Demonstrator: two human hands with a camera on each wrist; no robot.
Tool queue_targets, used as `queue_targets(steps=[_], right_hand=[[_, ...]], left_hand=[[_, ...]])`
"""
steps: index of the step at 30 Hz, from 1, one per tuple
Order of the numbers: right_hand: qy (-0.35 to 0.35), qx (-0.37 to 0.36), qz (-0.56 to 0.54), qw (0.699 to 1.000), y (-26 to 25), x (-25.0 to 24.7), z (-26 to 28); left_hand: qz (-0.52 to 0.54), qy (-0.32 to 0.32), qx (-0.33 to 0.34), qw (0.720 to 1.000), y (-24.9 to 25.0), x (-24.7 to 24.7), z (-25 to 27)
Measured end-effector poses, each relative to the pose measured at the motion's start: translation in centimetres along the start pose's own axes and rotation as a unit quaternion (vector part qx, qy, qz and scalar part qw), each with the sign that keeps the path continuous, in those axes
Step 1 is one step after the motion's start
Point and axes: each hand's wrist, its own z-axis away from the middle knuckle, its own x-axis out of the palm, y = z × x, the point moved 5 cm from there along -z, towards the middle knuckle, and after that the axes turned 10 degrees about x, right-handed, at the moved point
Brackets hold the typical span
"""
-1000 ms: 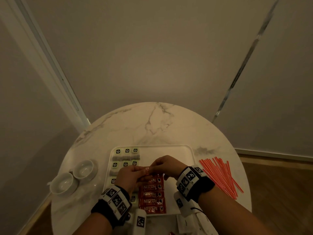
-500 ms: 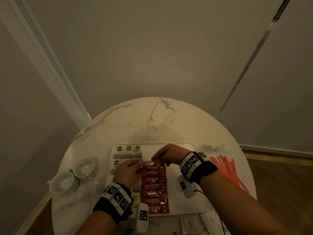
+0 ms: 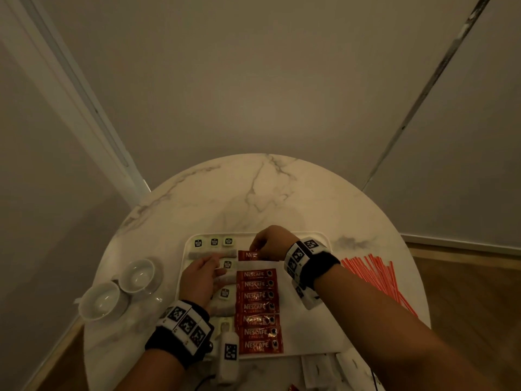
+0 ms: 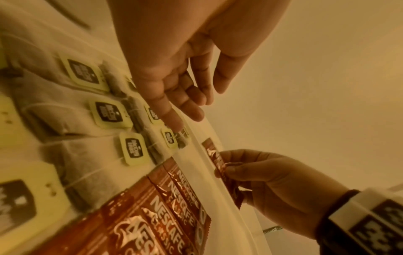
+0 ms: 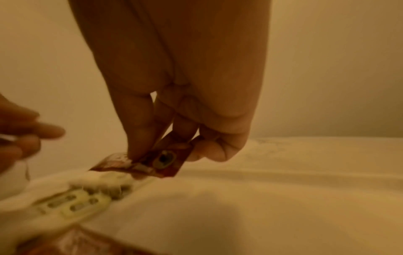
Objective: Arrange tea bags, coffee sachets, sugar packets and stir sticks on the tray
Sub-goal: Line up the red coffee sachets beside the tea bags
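Observation:
A white tray [image 3: 310,328] lies on the round marble table. Tea bags [image 3: 214,242] with pale tags fill its left side. A column of several red coffee sachets [image 3: 258,307] runs down its middle. My right hand [image 3: 269,244] pinches one more red sachet [image 3: 248,255] by its right end, just above the tray's far part; the same sachet [image 5: 157,162] shows between thumb and fingers in the right wrist view. My left hand [image 3: 203,273] hovers over the tea bags [image 4: 109,112] with fingers straight and holds nothing. Red stir sticks [image 3: 375,277] lie on the table right of the tray.
Two small white bowls [image 3: 121,289] stand on the table left of the tray. White packets [image 3: 318,368] lie at the near edge below the tray. Walls stand close behind the table [image 3: 267,193].
Both hands held the sachet over the column a second ago. The left hand has let go and drawn left over the tea bags. The right hand has carried the sachet farther up the tray.

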Motion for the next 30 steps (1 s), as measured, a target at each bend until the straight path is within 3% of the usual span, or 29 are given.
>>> queue_targets(steps=[8, 30], right_hand=[[0.003, 0.033, 0.04, 0.999, 1.5, 2.5, -2.5], [0.015, 0.006, 0.075, 0.997, 2.1, 3.3, -2.5]], left_hand=[[-0.012, -0.006, 0.021, 1.0, -0.2, -1.6, 0.4], [-0.017, -0.019, 0.028, 0.999, -0.2, -2.5, 1.9]])
